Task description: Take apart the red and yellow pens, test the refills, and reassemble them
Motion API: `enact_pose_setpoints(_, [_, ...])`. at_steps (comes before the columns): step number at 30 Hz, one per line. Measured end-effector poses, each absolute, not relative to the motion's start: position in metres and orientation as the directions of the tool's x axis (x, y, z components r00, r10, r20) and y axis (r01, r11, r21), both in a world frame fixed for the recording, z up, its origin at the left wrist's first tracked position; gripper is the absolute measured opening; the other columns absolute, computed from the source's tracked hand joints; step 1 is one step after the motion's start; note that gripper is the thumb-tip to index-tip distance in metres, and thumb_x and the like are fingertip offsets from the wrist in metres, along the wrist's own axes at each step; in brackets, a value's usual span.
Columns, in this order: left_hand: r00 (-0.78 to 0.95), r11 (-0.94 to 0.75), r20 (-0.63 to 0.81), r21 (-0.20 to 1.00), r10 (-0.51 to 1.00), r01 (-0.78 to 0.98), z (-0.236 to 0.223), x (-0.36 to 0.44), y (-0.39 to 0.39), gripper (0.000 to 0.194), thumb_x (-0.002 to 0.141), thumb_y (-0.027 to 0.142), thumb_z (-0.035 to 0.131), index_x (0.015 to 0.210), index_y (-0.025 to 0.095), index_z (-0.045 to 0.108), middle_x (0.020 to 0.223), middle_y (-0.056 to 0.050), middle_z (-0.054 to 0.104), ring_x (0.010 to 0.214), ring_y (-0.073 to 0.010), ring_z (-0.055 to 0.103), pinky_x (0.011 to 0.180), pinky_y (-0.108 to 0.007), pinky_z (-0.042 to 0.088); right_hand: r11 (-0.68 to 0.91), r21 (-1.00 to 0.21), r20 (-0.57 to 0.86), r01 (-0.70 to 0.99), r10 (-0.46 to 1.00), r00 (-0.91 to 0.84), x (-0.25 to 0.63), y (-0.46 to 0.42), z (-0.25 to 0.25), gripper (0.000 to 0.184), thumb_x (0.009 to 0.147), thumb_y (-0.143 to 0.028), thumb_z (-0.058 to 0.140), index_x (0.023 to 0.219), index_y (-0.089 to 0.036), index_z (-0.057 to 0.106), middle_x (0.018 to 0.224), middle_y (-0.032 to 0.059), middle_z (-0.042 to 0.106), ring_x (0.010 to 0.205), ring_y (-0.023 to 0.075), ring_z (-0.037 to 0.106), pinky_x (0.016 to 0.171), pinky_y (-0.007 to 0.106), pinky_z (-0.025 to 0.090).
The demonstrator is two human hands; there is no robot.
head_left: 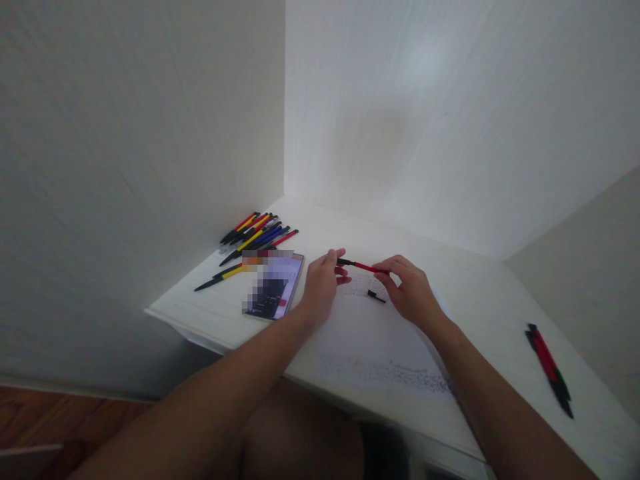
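Between my two hands a red and black pen (366, 268) is held level above a sheet of paper (373, 333). My left hand (324, 280) pinches its black end, while the other fingers are spread. Fingers of my right hand (405, 287) close on the red end. Just below the pen, a small black clip-like pen part (377, 297) lies on the paper. Handwritten marks run along the top and bottom of the sheet.
A phone (275, 290) with a lit screen lies left of my left hand. Beyond it is a pile of several red, yellow, blue and black pens (257, 233). Red and black pens (549, 367) lie at the right. Walls border the white table (345, 227).
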State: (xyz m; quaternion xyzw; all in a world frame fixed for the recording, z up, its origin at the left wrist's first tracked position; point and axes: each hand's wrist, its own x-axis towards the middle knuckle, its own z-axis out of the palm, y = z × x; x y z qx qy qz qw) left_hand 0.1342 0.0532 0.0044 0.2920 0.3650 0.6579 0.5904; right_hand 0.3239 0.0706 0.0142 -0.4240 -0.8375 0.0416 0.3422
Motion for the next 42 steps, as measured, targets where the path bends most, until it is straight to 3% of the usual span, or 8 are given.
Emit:
enact_pose_setpoints(4, [-0.177,-0.045,-0.071,0.814,0.982,-0.579,0.0034,0.1336,0.056,0.015,0.09,0.024,0.064,0.09,0.009,0.07,0.082,-0.007,0.063,0.069,-0.0123,0.059,0.07,-0.029,0.053,0.638,-0.339,0.557,0.691,0.728,-0.398,0.3255,0.0713,0.0142,0.016,0.093,-0.023,0.055,0.098,-0.022,0.07,0.094,0.0083,0.068,0.089,0.0229,0.063,0.081,0.039,0.05])
enact_pose_setpoints(9, [-0.241,-0.046,-0.138,0.777,0.961,-0.628,-0.0003,0.1327,0.0582,0.014,0.079,0.02,0.075,0.085,0.01,0.067,0.085,-0.007,0.066,0.074,-0.0137,0.063,0.075,-0.031,0.052,0.637,-0.299,0.568,0.71,0.717,-0.404,0.3262,0.0709,0.0156,0.016,0.092,-0.025,0.056,0.098,-0.022,0.07,0.095,0.0088,0.068,0.091,0.0237,0.063,0.082,0.039,0.05])
enact_pose_setpoints(17, [-0.125,-0.003,-0.123,0.703,0.985,-0.711,-0.0006,0.1323,0.056,0.014,0.077,0.017,0.076,0.087,0.01,0.069,0.093,-0.008,0.066,0.077,-0.0119,0.06,0.077,-0.029,0.05,0.636,-0.285,0.579,0.717,0.711,-0.399,0.3285,0.0708,0.0204,0.019,0.094,-0.023,0.052,0.097,-0.021,0.071,0.093,0.0089,0.069,0.088,0.0228,0.064,0.08,0.038,0.05])
enact_pose_setpoints(28, [-0.101,-0.011,-0.077,0.741,0.992,-0.671,-0.0002,0.1302,0.058,0.011,0.08,0.021,0.075,0.087,0.012,0.071,0.098,-0.01,0.067,0.08,-0.0135,0.061,0.077,-0.03,0.05,0.619,-0.349,0.537,0.703,0.747,-0.392,0.3278,0.0689,0.0234,0.021,0.093,-0.024,0.052,0.098,-0.022,0.072,0.093,0.0084,0.072,0.087,0.0232,0.066,0.076,0.038,0.051])
enact_pose_setpoints(31, [-0.085,-0.011,-0.06,0.751,0.995,-0.66,0.0011,0.1283,0.0586,0.011,0.083,0.023,0.072,0.088,0.013,0.072,0.101,-0.01,0.067,0.082,-0.0136,0.061,0.077,-0.029,0.05,0.595,-0.408,0.511,0.692,0.777,-0.366,0.3285,0.0702,0.0226,0.021,0.092,-0.026,0.054,0.099,-0.022,0.073,0.094,0.0078,0.073,0.087,0.0227,0.066,0.076,0.038,0.05])
enact_pose_setpoints(34, [-0.071,-0.024,-0.03,0.753,0.997,-0.658,0.0033,0.1268,0.0592,0.009,0.086,0.023,0.069,0.089,0.015,0.072,0.105,-0.009,0.067,0.081,-0.0125,0.06,0.076,-0.028,0.05,0.496,-0.56,0.428,0.664,0.859,-0.282,0.3298,0.073,0.0205,0.021,0.091,-0.032,0.057,0.097,-0.022,0.075,0.087,0.0064,0.073,0.081,0.0214,0.066,0.074,0.038,0.049])
enact_pose_setpoints(38, [-0.043,-0.034,0.008,0.76,0.999,-0.65,0.0065,0.1259,0.059,0.01,0.088,0.023,0.066,0.092,0.017,0.072,0.11,-0.009,0.067,0.082,-0.0127,0.059,0.076,-0.028,0.05,0.319,-0.82,0.284,0.475,0.948,-0.145,0.3293,0.0751,0.0183,0.026,0.088,-0.041,0.063,0.093,-0.019,0.074,0.075,0.005,0.07,0.072,0.0189,0.064,0.073,0.037,0.05])
enact_pose_setpoints(42, [-0.028,-0.049,0.04,0.768,0.999,-0.639,0.0071,0.1262,0.0579,0.011,0.089,0.023,0.065,0.096,0.018,0.072,0.113,-0.009,0.067,0.084,-0.0139,0.06,0.076,-0.029,0.05,0.223,-0.915,0.188,0.336,0.973,-0.132,0.3248,0.0732,0.0179,0.03,0.088,-0.045,0.061,0.091,-0.017,0.071,0.064,0.0014,0.062,0.059,0.014,0.055,0.06,0.031,0.046])
